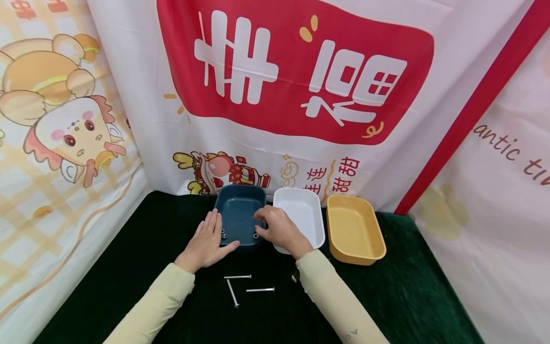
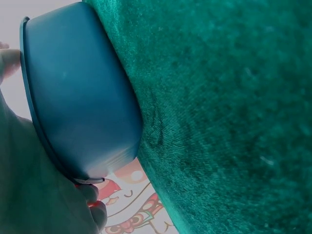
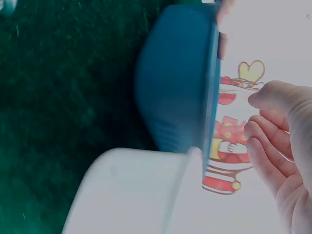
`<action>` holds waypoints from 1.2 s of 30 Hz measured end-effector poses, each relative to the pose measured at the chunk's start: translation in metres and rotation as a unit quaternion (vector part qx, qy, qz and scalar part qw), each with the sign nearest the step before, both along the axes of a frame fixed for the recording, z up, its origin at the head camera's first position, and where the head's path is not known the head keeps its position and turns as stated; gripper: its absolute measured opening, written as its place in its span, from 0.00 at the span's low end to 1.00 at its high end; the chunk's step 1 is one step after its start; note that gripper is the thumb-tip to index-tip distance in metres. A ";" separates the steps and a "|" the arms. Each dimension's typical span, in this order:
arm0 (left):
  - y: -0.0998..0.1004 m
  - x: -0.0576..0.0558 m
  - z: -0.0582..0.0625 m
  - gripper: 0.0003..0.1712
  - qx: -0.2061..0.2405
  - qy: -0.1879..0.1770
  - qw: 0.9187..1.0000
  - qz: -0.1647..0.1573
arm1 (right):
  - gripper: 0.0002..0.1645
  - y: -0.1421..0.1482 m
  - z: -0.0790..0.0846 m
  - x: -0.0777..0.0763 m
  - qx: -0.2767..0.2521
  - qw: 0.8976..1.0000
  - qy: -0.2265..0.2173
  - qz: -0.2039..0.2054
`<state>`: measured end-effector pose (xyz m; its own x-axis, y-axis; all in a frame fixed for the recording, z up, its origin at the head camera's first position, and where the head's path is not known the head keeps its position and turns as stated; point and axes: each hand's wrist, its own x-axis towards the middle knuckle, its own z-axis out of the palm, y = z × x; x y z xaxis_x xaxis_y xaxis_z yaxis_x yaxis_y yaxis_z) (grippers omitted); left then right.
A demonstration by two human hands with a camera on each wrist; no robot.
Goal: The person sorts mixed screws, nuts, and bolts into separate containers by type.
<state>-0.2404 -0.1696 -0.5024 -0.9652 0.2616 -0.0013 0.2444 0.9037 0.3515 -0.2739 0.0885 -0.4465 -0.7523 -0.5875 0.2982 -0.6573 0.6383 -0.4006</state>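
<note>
A dark blue tray [image 1: 240,210] stands at the back of the table with small metal nuts [image 1: 223,235] near its front corners. My left hand [image 1: 208,241] lies along the tray's left rim, fingers straight and thumb stretched across the front; the left wrist view shows it touching the rim. Over the tray's right side hovers my right hand [image 1: 281,229], its fingers bent loosely. In the right wrist view, a gap separates thumb and fingers, and nothing is visible between them. Three bolts [image 1: 260,290] lie on the dark green cloth in front of the tray.
To the right of the blue tray stand a white tray [image 1: 301,210] and a yellow tray [image 1: 354,229]. A small, unclear object [image 1: 295,277] lies beside the right sleeve. Printed fabric [image 1: 292,129] hangs close behind the trays.
</note>
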 end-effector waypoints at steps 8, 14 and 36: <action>0.000 -0.001 -0.003 0.66 0.009 -0.008 1.000 0.000 | 0.11 0.025 0.025 0.018 0.004 0.999 0.048 0.004; -0.001 0.000 -0.003 0.66 0.004 -0.007 1.000 -0.002 | 0.11 0.048 0.035 0.039 0.032 0.998 0.057 0.008; 0.000 0.000 0.002 0.67 -0.008 -0.004 1.000 -0.001 | 0.16 0.128 0.043 0.122 0.053 0.998 0.016 -0.022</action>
<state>-0.2408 -0.1693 -0.5008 -0.9645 0.2636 -0.0137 0.2436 0.9089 0.3384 -0.1519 0.2169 -0.4038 -0.7692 -0.5835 0.2606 -0.6390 0.7044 -0.3091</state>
